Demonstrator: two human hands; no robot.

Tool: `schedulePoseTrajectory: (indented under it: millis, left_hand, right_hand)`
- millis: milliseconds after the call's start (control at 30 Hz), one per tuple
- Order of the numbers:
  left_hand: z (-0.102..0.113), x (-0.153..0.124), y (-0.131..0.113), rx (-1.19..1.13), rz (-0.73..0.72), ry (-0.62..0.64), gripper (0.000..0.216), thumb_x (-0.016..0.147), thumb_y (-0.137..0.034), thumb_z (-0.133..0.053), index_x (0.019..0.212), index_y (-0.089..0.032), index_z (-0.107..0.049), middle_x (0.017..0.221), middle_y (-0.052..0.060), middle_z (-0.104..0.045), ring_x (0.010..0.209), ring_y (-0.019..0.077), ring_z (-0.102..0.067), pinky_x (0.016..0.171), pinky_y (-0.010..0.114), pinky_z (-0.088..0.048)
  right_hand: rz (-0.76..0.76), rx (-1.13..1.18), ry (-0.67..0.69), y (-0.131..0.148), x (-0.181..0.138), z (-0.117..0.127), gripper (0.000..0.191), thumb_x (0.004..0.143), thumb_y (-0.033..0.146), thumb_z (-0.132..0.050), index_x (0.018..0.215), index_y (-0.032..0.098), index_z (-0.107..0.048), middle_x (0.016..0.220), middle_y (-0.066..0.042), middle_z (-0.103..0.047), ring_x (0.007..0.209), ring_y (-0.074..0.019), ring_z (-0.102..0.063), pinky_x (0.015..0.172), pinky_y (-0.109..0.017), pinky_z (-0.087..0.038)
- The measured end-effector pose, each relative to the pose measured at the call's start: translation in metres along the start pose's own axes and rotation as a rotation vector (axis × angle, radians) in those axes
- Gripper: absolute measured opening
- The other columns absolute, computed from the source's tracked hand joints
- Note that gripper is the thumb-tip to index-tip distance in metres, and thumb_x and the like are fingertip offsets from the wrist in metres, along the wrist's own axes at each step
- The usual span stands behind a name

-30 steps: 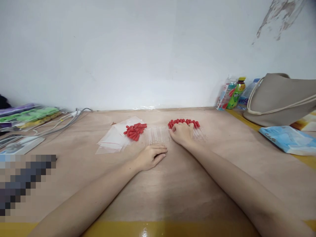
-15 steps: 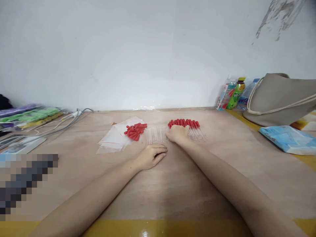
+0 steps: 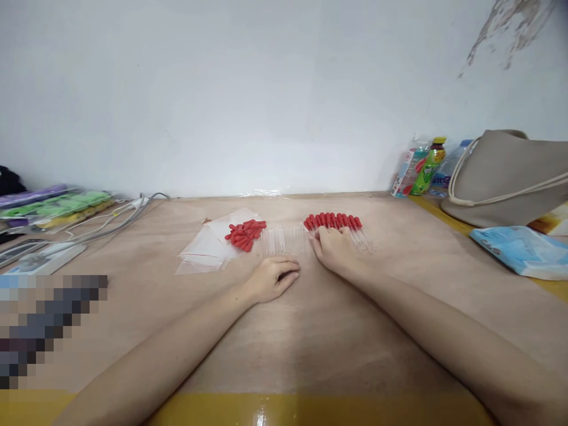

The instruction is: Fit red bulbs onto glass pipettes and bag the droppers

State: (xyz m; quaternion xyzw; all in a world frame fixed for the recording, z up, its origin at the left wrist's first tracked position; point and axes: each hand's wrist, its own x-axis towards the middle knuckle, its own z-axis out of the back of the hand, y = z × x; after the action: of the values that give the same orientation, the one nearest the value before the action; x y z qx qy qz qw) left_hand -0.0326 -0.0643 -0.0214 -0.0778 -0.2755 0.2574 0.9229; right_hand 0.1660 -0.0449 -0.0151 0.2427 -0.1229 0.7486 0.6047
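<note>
Softly lit from out of view, brightest low on the flat white wall (image 3: pixel 248 148), shadowed across the nearer brown wooden tabletop (image 3: pixel 341 355), glinting on the glossy yellow tape strip (image 3: pixel 306 409). Stretched toward the edges, coarsely pixelated at lower left, indistinct on the slender transparent sticks (image 3: pixel 284 240).

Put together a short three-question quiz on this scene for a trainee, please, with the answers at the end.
1. Multiple choice: seen from the wearer's side, where is the pile of loose red bulbs relative to the row of red-capped tubes?
A) To its left
B) To its right
C) On top of it

2. True or false: the right hand is nearer than the left hand to that row.

3. Short answer: what lies under part of the loose pile?

Key:
1. A
2. True; its fingers are right at the row.
3. Flat translucent plastic bags.
</note>
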Motion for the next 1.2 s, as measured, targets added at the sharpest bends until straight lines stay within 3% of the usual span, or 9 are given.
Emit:
schedulePoseTrajectory:
  millis: [133, 200, 333, 467, 700, 933, 1100, 1200]
  left_hand:
    - [0.022, 0.006, 0.024, 0.314, 0.116, -0.236, 0.017, 0.081, -0.024, -0.049, 0.077, -0.015, -0.063, 0.083, 0.007, -0.059, 0.081, 0.0188, -0.054, 0.076, 0.033, -0.046]
    - [0.035, 0.013, 0.042, 0.431, 0.234, -0.278, 0.017, 0.080, -0.021, -0.047, 0.078, -0.015, -0.063, 0.082, 0.008, -0.056, 0.081, 0.0204, -0.053, 0.075, 0.035, -0.044]
    - [0.052, 0.031, 0.071, 0.614, 0.434, -0.139, 0.019, 0.077, -0.020, -0.049, 0.087, -0.015, -0.063, 0.089, 0.011, -0.055, 0.090, 0.0257, -0.050, 0.079, 0.038, -0.042]
    - [0.053, 0.048, 0.083, 0.701, 0.538, 0.037, 0.024, 0.079, -0.024, -0.048, 0.096, -0.016, -0.062, 0.100, 0.011, -0.053, 0.099, 0.0265, -0.048, 0.083, 0.037, -0.040]
    - [0.047, 0.056, 0.095, 0.667, 0.599, 0.125, 0.015, 0.079, -0.020, -0.048, 0.077, -0.012, -0.061, 0.095, 0.012, -0.053, 0.084, 0.0236, -0.055, 0.068, 0.032, -0.042]
    - [0.055, 0.055, 0.084, 0.587, 0.581, 0.050, 0.012, 0.083, -0.020, -0.045, 0.086, -0.013, -0.054, 0.088, 0.010, -0.057, 0.084, 0.0213, -0.056, 0.071, 0.029, -0.041]
    - [0.050, 0.037, 0.054, 0.324, 0.398, -0.268, 0.017, 0.084, -0.018, -0.040, 0.097, -0.015, -0.052, 0.091, 0.007, -0.059, 0.085, 0.0181, -0.055, 0.075, 0.030, -0.043]
    - [0.032, 0.019, 0.033, 0.123, 0.307, -0.330, 0.016, 0.082, -0.016, -0.043, 0.089, -0.017, -0.057, 0.091, 0.006, -0.058, 0.087, 0.0164, -0.055, 0.077, 0.029, -0.045]
  right_hand:
    - [0.246, 0.148, -0.125, -0.019, -0.029, -0.003, 0.021, 0.087, 0.027, -0.041, 0.085, 0.015, -0.058, 0.079, -0.006, -0.067, 0.070, -0.0164, -0.057, 0.074, -0.030, -0.028]
    - [0.307, 0.184, -0.168, -0.024, -0.037, -0.002, 0.022, 0.088, 0.025, -0.041, 0.091, 0.014, -0.059, 0.081, -0.006, -0.067, 0.071, -0.0160, -0.057, 0.072, -0.029, -0.029]
    - [0.310, 0.196, -0.181, -0.024, -0.042, 0.002, 0.022, 0.087, 0.023, -0.043, 0.098, 0.013, -0.060, 0.083, -0.007, -0.066, 0.077, -0.0173, -0.058, 0.070, -0.029, -0.031]
    - [0.307, 0.211, -0.166, -0.022, -0.041, 0.003, 0.021, 0.086, 0.022, -0.044, 0.095, 0.015, -0.061, 0.081, -0.006, -0.066, 0.077, -0.0169, -0.058, 0.069, -0.029, -0.031]
    - [0.313, 0.254, -0.144, -0.023, -0.040, 0.004, 0.019, 0.085, 0.021, -0.044, 0.093, 0.017, -0.061, 0.081, -0.005, -0.066, 0.075, -0.0164, -0.058, 0.069, -0.030, -0.030]
    - [0.300, 0.260, -0.143, -0.023, -0.040, 0.003, 0.017, 0.084, 0.019, -0.045, 0.092, 0.017, -0.061, 0.079, -0.003, -0.064, 0.073, -0.0154, -0.057, 0.070, -0.030, -0.029]
    - [0.302, 0.281, -0.154, -0.023, -0.039, 0.002, 0.015, 0.081, 0.017, -0.047, 0.089, 0.016, -0.060, 0.080, -0.004, -0.064, 0.070, -0.0148, -0.056, 0.070, -0.030, -0.031]
    - [0.313, 0.292, -0.162, -0.024, -0.039, 0.001, 0.014, 0.081, 0.017, -0.047, 0.087, 0.016, -0.060, 0.079, -0.004, -0.063, 0.068, -0.0144, -0.055, 0.071, -0.030, -0.032]
